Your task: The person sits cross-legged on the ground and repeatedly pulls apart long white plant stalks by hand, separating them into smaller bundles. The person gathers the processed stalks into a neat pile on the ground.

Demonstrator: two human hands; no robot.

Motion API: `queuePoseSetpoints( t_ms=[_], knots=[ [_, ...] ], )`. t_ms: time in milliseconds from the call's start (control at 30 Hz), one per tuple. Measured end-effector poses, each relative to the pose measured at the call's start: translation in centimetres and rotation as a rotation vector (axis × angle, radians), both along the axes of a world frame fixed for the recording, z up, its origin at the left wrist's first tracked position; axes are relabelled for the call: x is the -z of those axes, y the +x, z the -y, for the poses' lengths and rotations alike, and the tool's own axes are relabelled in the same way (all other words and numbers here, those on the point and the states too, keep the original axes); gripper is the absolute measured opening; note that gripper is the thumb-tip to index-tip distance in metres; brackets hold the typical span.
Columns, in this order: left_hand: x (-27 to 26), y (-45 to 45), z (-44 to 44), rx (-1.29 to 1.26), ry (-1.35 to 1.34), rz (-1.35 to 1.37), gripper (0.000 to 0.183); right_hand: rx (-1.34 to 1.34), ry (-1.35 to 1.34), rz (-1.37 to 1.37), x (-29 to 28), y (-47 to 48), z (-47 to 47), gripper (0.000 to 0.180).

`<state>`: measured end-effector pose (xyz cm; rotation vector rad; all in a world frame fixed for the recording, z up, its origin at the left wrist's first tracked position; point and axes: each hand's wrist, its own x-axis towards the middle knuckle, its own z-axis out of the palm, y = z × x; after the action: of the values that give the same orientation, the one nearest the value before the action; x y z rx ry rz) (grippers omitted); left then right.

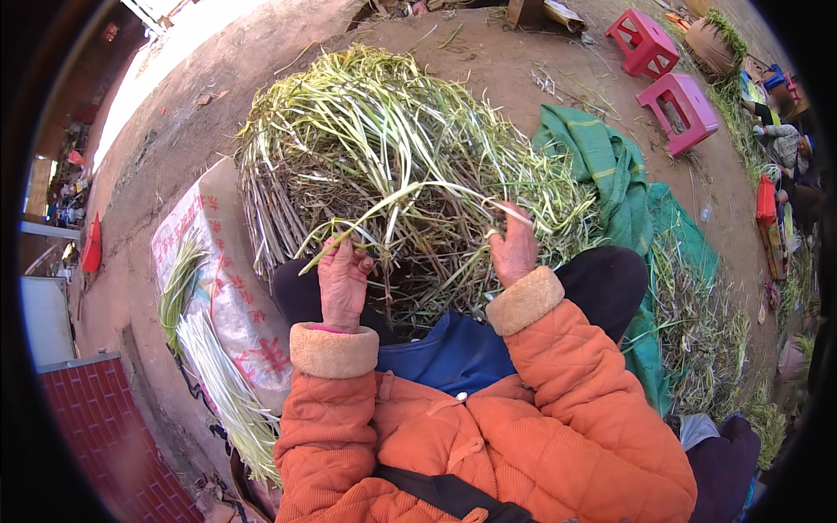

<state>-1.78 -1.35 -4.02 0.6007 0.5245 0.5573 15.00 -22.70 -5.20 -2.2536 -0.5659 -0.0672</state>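
My left hand [343,278] pinches the lower green end of a long leafy stalk [399,194]. The stalk arches up and across to my right hand [514,248], whose fingers hold its pale end. Both hands are over a large heap of long-stemmed greens [386,111], pale green on top with brown root-side stems bunched at the left. A blue apron [451,353] covers my lap between my dark-trousered knees. To my left, on a white woven sack [225,281] with red writing, rest a bundle of stripped white stalks [219,366] and a greener bundle [181,281].
A green woven sheet [592,153] lies at the right, with plant scraps [700,333] beside and on it. Two pink plastic stools [683,111] [644,42] stand beyond. Other people [788,147] sit at the far right. A red brick-patterned panel [111,431] is at lower left.
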Motion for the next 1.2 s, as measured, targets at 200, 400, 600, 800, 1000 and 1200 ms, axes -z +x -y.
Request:
queuePoseSetpoints(
  t_ms=[200,400,600,800,1000,1200],
  knots=[
    [-1.5,0.5,1.3,0.154,0.035,-0.021,0.007,-0.462,0.504,-1.134,-0.3,-3.4,-8.1,0.026],
    [-1.9,-1.0,4.5,0.437,0.155,-0.158,0.010,-0.380,1.248,-1.533,1.3,-0.8,-9.9,0.014],
    [-7.4,-9.1,5.4,0.949,0.026,-0.288,0.015,0.144,1.291,-1.299,1.3,7.9,-1.5,0.014],
    [-11.2,-6.0,1.4,0.303,0.690,-0.539,0.027,-0.277,1.008,-1.240,-1.0,4.0,-2.2,0.021],
    [-7.7,6.7,2.6,0.342,0.810,-0.459,0.016,-0.445,0.787,-0.937,-3.3,-1.8,-6.6,0.010],
    [-4.7,7.5,2.7,0.326,0.428,-0.424,0.011,-0.353,0.467,-0.241,-3.7,-4.0,-6.7,0.010]
  ],
)
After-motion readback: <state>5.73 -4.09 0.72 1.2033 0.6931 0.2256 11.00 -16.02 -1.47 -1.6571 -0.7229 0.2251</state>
